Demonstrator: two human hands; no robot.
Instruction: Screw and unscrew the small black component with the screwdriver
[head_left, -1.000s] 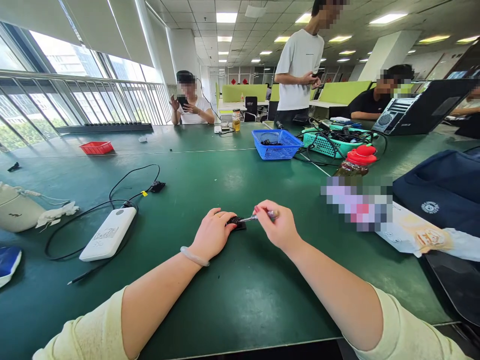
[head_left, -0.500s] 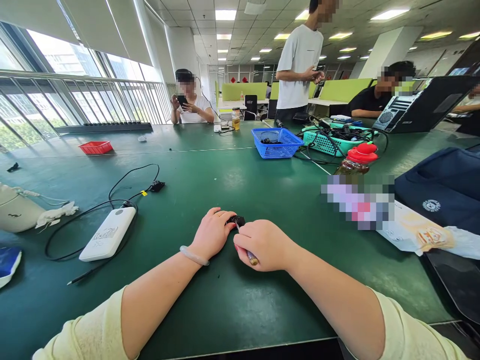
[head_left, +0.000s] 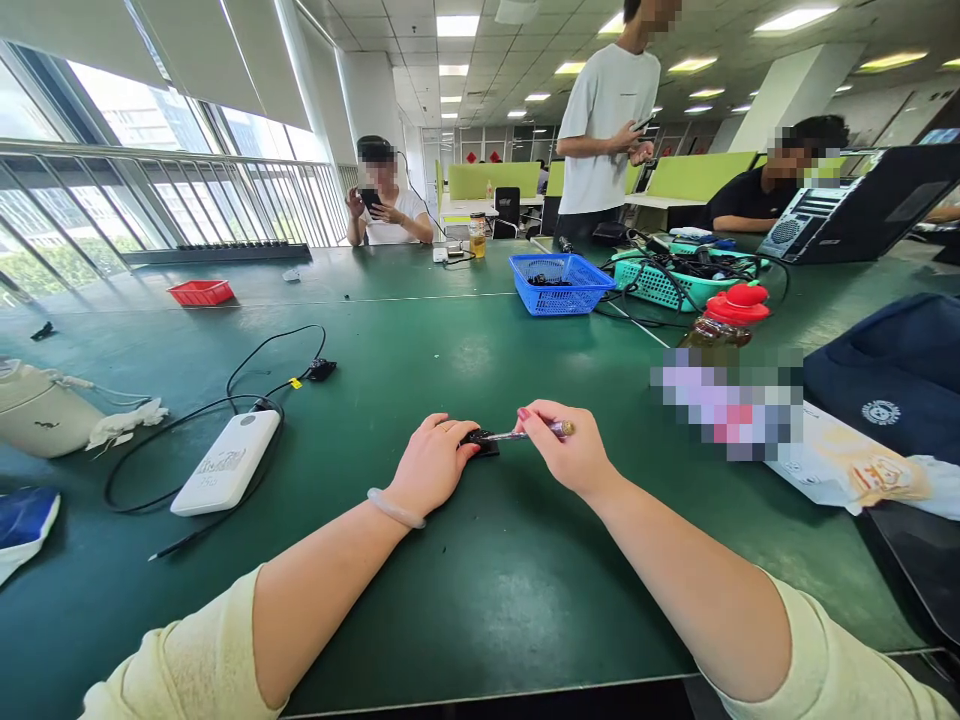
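Near the middle of the green table (head_left: 480, 590), my left hand (head_left: 431, 462) grips a small black part (head_left: 486, 446) and keeps it against the surface. Fingers cover much of that part, so its shape is hard to make out. My right hand (head_left: 566, 447) is closed around the handle of a thin metal tool, like a screwdriver (head_left: 514, 436). The tool lies nearly level, and its tip points left and touches the black part or ends right beside it.
Left: a white power bank (head_left: 226, 462) with a black cable, and a beige pouch (head_left: 45, 415). Ahead: a red tray (head_left: 201, 292), a blue basket (head_left: 562, 298) and a green basket (head_left: 660, 288). Right: a red-lidded bottle (head_left: 724, 320) and a dark bag (head_left: 900, 370). Several people are beyond.
My right hand has moved right and slightly up, away from my left hand. The tool has swung from steep to nearly level. The standing person's hands have shifted, and a dark object shows in them.
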